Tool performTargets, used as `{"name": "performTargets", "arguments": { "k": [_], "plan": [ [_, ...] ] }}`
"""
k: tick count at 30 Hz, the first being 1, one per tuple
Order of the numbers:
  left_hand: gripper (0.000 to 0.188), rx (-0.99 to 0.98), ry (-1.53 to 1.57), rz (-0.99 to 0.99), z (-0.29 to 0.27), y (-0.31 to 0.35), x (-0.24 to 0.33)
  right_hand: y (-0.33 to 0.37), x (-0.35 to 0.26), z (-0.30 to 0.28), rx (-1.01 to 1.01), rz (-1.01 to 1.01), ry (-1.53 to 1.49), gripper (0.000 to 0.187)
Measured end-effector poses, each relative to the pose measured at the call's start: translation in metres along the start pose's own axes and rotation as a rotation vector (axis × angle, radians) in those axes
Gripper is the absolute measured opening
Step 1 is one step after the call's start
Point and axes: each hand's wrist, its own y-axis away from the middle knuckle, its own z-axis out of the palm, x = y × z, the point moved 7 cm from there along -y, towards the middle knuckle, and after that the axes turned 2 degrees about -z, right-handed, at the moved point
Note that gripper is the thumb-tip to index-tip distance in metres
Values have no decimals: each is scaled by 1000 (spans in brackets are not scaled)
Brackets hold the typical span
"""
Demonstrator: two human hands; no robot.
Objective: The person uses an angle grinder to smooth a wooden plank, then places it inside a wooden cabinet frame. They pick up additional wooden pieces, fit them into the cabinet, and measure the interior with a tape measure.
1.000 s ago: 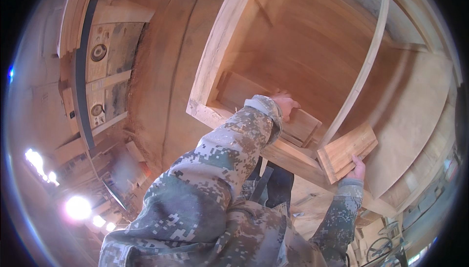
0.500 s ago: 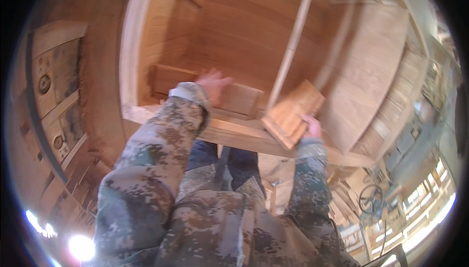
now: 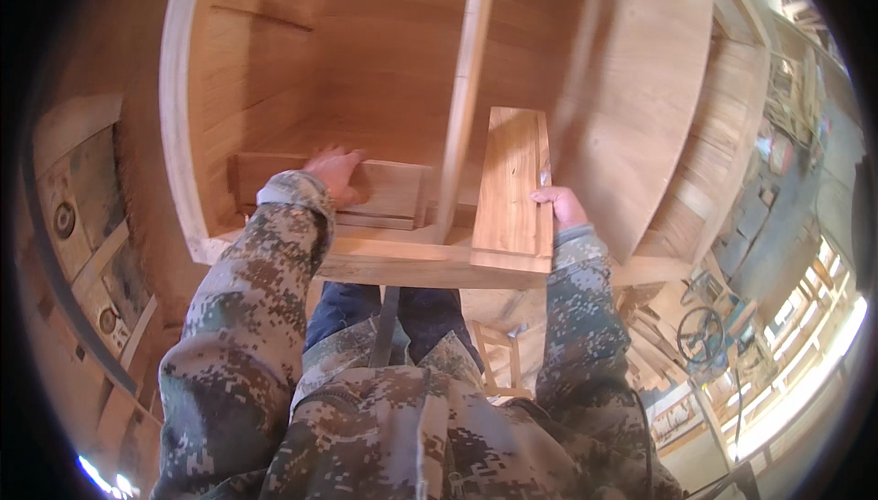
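Observation:
My right hand (image 3: 564, 206) grips the right edge of a grooved wooden board (image 3: 508, 191), thumb on its face. This board stands nearly upright, its lower end over the front rail of a large open wooden cabinet frame (image 3: 393, 264). In the left compartment, a long, low wooden panel (image 3: 393, 191) lies along the inner side of the front rail. My left hand (image 3: 337, 174) is closed over the panel's top edge near its middle; some of its fingertips are hidden behind it.
A pale divider bar (image 3: 468, 89) splits the cabinet. To its right rises a wide curved-looking panel (image 3: 640, 89). Machinery with a handwheel (image 3: 701, 334) stands at lower right, near scattered timber. Dusty panels with round fittings (image 3: 64, 218) are at far left.
The grooved board in my right hand has swung from a slant to nearly upright. My left hand's spread fingers have drawn in over the panel's edge. The view has shifted rightward.

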Motion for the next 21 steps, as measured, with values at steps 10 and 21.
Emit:
{"name": "performTargets", "arguments": {
  "k": [10,21],
  "plan": [
    [79,12,-27,-26,24,7,-13,90,-190,1,195,-794,1146,64],
    [75,-245,109,-141,19,-4,-14,99,-32,-31,158,-808,1710,52]
  ]
}}
